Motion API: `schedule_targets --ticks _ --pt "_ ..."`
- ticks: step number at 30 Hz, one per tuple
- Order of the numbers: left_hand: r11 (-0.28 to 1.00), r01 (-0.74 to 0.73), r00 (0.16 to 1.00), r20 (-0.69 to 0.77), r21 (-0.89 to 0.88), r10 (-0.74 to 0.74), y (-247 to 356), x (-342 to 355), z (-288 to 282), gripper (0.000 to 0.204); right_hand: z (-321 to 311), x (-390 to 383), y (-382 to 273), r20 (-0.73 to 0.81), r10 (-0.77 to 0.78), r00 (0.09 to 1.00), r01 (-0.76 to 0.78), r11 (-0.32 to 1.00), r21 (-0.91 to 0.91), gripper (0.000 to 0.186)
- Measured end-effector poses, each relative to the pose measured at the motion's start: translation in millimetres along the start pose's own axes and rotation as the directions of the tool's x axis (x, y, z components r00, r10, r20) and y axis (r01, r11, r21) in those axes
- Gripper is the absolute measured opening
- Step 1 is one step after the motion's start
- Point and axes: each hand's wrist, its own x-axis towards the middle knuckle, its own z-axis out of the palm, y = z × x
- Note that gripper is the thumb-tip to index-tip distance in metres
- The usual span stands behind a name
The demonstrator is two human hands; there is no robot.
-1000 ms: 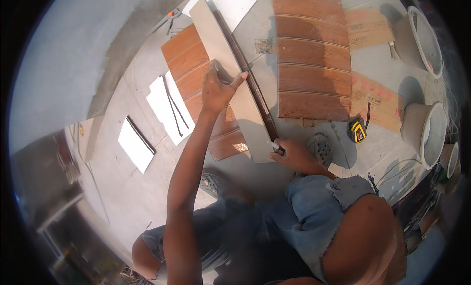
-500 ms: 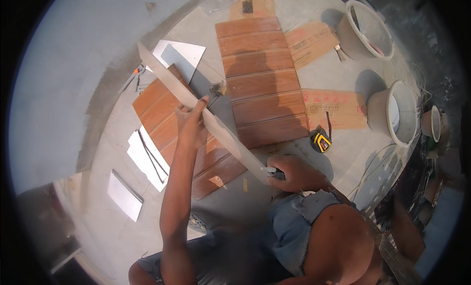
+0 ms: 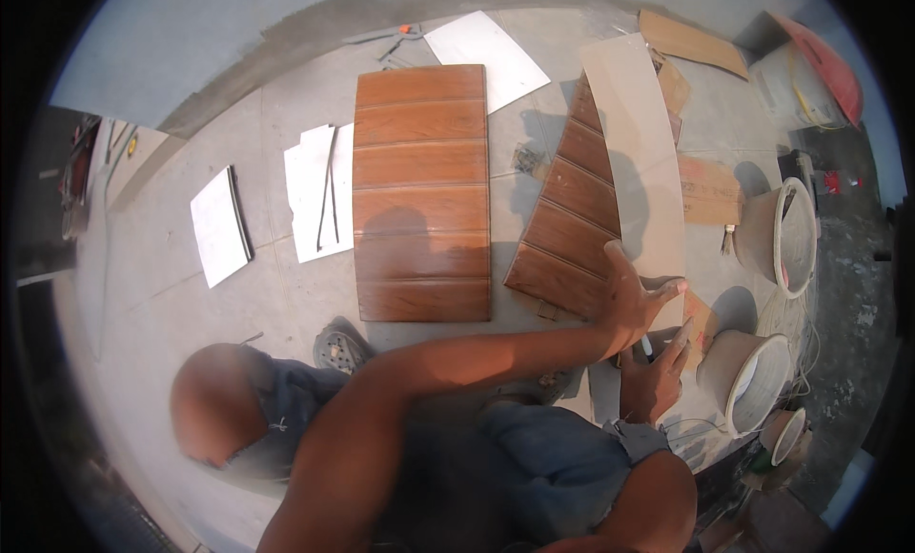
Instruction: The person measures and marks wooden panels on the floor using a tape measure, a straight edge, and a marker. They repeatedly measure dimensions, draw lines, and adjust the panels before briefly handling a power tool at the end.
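Note:
A long, pale beige board [image 3: 640, 153] stretches away from me on the right, its broad face turned up, over a brown wood-look grooved panel [image 3: 564, 210]. My left hand [image 3: 629, 301] reaches across to the right, closed across the board's width, thumb at its left edge and fingers at its right. Just nearer, my right hand [image 3: 653, 383] is at the board's near end, closed on a small white-tipped, pen-like thing [image 3: 646, 345]; most of it is hidden in the hand. A second brown grooved panel [image 3: 421, 191] lies flat left of the hands.
White sheets [image 3: 488, 60] and a cut white piece [image 3: 313, 196] with dark strips lie around the left panel. Another white piece [image 3: 219, 227] is farther left. Buckets [image 3: 753, 386], a brush [image 3: 728, 239] and cardboard [image 3: 710, 193] line the right. My shoe [image 3: 341, 348] is near the left panel.
The view has swung, so the panels appear farther left. The beige board has turned from edge-on to face-up and now points away on the right. My left hand has come close to my right.

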Motion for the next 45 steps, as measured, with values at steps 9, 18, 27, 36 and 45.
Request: schedule_targets --ticks 9,18,27,36,45 --pt "0.928 -0.261 0.943 0.274 0.265 0.187 -60 -4 17 0.046 0 -3 42 -0.184 0.083 0.979 -0.068 0.994 0.089 0.102" --pt "0.85 -0.37 0.877 0.444 0.375 0.186 10 34 18 0.051 29 57 117 -0.319 -0.103 0.942 0.14 0.986 0.096 0.091" --pt "0.566 -0.344 0.809 0.543 0.749 -0.227 120 82 -76 0.047 67 116 146 -0.076 0.114 0.991 -0.104 0.987 0.124 0.067" --pt "0.178 -0.363 0.89 0.397 0.915 -0.226 206 51 -275 0.024 110 137 179 -0.065 0.061 0.996 -0.054 0.994 0.095 0.074" --pt "0.092 -0.122 0.914 0.148 0.988 -0.379 218 -68 -361 0.026 133 156 198 -0.011 0.032 0.999 -0.032 0.999 0.039 0.1"
